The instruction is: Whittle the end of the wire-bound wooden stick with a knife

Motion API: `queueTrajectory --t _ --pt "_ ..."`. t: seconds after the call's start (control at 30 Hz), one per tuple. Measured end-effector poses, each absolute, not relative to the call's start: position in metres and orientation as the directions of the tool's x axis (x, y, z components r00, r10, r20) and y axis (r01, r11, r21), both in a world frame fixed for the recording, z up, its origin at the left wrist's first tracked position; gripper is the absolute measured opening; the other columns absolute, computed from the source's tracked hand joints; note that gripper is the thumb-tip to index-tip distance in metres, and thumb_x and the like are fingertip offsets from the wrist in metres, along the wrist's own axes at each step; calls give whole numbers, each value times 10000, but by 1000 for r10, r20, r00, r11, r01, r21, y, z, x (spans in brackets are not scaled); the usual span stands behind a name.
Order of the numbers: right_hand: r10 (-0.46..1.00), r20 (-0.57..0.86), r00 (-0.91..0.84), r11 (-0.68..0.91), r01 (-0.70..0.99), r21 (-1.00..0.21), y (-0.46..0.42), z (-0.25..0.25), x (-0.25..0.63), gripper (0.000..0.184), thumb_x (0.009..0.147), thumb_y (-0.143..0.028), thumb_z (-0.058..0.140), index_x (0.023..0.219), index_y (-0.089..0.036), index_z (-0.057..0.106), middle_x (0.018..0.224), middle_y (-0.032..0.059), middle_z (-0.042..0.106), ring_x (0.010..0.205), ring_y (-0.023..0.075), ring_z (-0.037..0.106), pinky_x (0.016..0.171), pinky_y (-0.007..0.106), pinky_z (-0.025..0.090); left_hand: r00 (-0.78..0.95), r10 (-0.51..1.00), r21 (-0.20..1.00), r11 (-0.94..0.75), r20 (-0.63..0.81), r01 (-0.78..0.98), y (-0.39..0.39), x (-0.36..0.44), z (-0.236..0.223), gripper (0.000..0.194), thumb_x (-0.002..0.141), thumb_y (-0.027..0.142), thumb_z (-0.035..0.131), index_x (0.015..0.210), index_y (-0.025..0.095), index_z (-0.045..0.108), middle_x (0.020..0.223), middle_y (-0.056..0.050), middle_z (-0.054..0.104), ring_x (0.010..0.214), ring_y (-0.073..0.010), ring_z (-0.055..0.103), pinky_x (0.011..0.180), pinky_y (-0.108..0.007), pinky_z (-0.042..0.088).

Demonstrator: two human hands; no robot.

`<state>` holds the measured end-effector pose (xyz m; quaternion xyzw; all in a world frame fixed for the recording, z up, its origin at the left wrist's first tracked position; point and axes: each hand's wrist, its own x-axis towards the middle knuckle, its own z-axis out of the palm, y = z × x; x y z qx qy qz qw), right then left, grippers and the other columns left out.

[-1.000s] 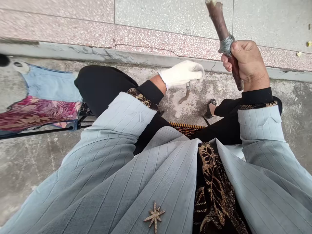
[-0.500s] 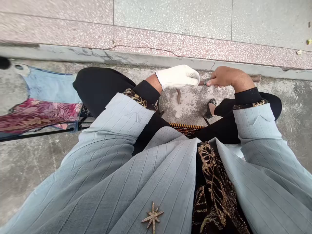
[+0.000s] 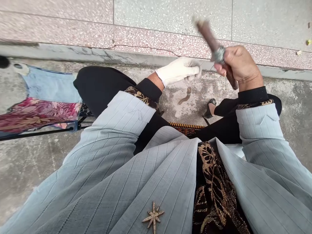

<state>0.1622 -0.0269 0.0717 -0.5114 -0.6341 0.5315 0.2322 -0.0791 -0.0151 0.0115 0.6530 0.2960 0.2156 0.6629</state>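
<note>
My right hand [image 3: 240,66] is bare and gripped round a brown wooden handle [image 3: 212,42] with a grey wire wrap. The handle is raised and tilted up to the left, blurred by motion. My left hand [image 3: 179,70] wears a white glove, its fingers curled together just left of the right hand; what they pinch is too small to make out. Below the two hands a small bent rusty metal piece [image 3: 185,96] stands on the concrete ground [image 3: 195,104]. I sit with black-trousered legs on either side of it.
A raised terrazzo kerb [image 3: 146,39] runs across the back. A folding stool with blue and red flowered cloth [image 3: 41,104] stands at the left. A sandalled foot [image 3: 211,109] rests right of the metal piece. An orange striped strip [image 3: 186,127] shows between my legs.
My right hand swung the handle down level beside the gloved hand half a second ago and has lifted it again. The bent metal piece now leans the other way.
</note>
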Motion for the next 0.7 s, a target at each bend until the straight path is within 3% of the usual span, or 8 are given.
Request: queueTrajectory --t 0.1,0.2,0.37,0.47,0.57,0.7 --pt "975 -195 -105 -145 361 -921 -21 65 160 764 677 -977 491 1060 -347 690 769 87 684 888 309 578 702 451 422 725 674 990 93 -140 105 -19 -74 13 125 920 216 598 825 152 649 770 -25 646 581 -76 489 562 -234 374" --pt "973 -226 -46 -189 401 -896 -13 53 158 737 659 -998 474 1017 -389 683 724 71 687 1007 341 580 764 474 422 739 650 984 90 -175 153 -22 -71 17 115 898 237 612 829 157 656 732 -18 630 555 -81 476 543 -247 345" --pt "972 -234 -5 -185 598 -780 -9 41 154 543 805 -814 620 740 -276 574 654 53 645 678 215 538 659 414 426 773 599 971 32 -207 235 -25 -74 21 103 853 247 626 792 165 640 616 10 528 516 -86 426 545 -263 313" --pt "936 -348 -44 -179 793 -582 -10 46 150 462 914 -626 665 691 -230 582 572 37 584 639 181 541 692 376 445 774 589 958 2 -233 287 -25 -78 20 88 819 252 648 803 165 650 614 12 517 515 -86 416 541 -256 301" --pt "864 -483 -142 -90 901 -425 -10 51 151 406 916 -489 721 649 -200 620 565 32 579 621 172 560 693 354 445 744 620 950 4 -248 313 -23 -83 20 130 807 269 658 869 158 682 660 1 554 533 -88 422 545 -251 300" --pt "662 -655 -365 42 890 -453 -10 50 156 352 816 -529 802 733 -202 704 605 2 612 601 147 556 649 314 445 768 603 951 -50 -215 306 -18 -90 20 165 825 310 653 847 150 690 701 -4 585 583 -100 434 576 -259 331"
